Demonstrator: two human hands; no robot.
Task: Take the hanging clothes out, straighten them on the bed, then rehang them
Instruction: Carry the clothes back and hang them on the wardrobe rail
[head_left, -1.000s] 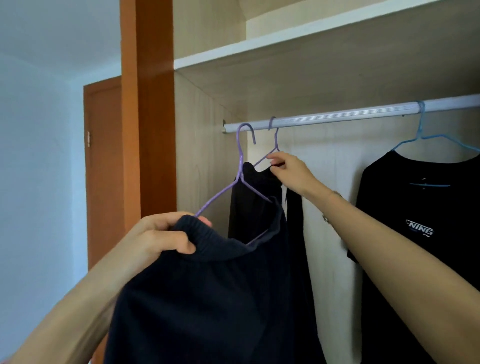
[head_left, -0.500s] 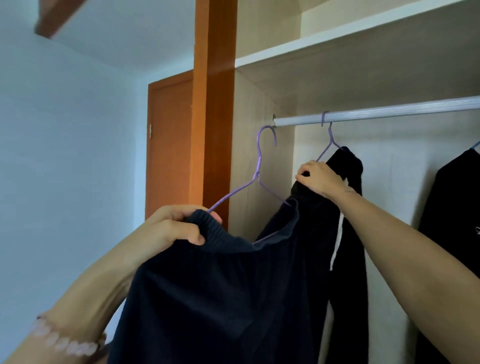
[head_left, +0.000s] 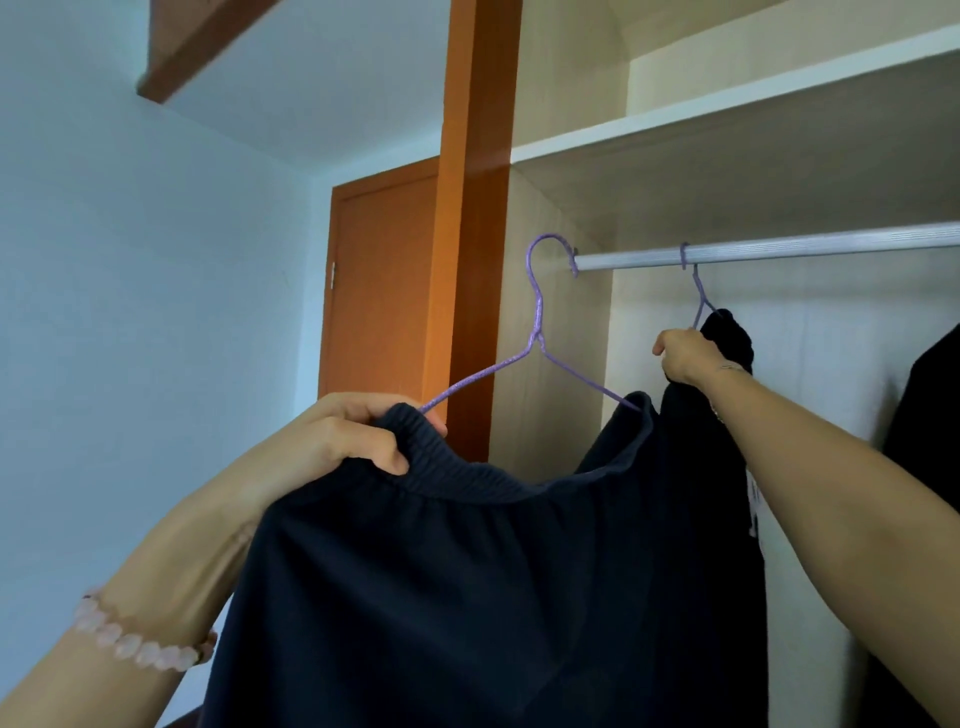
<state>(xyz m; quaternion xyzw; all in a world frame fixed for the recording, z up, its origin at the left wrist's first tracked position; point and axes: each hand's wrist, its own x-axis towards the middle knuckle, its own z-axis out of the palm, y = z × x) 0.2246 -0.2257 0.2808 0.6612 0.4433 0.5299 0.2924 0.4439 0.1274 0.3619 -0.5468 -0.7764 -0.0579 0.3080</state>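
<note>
1. My read is that this is the taking-out step. There's no bed in view, so straightening and rehanging are both ahead.
2. The left hand (head_left: 337, 441), around 8 o'clock in the view, has its grip curled tight round the ribbed waistband of a dark navy fabric garment (head_left: 467, 597). The garment fills the 6 o'clock area and hangs on a thin purple wire hanger (head_left: 537, 332).
3. That hanger's hook sits up near 12 o'clock, just beside the left end of the silver metal closet rail (head_left: 805, 249). As far as I can tell, it isn't over the rail.
4. The right hand (head_left: 685, 356), out at 3 o'clock, has its grip closed on the shoulder of a second purple wire hanger (head_left: 698, 296), whose hook is over the rail. It also bunches the top of the black garment with a white side stripe (head_left: 727, 467) hanging from that hanger.
5. Next move, I'd guess, is to get the second hook off the rail and carry both pieces to the bed. That means lifting it a little before pulling outward, or the hook will snag.
6. One thing to watch: the left grip looks like it's mostly on fabric, so the wire hanger could slide out on the way.
7. Another dark garment (head_left: 930, 415) shows at the right edge, but its hanger is out of view.
</note>
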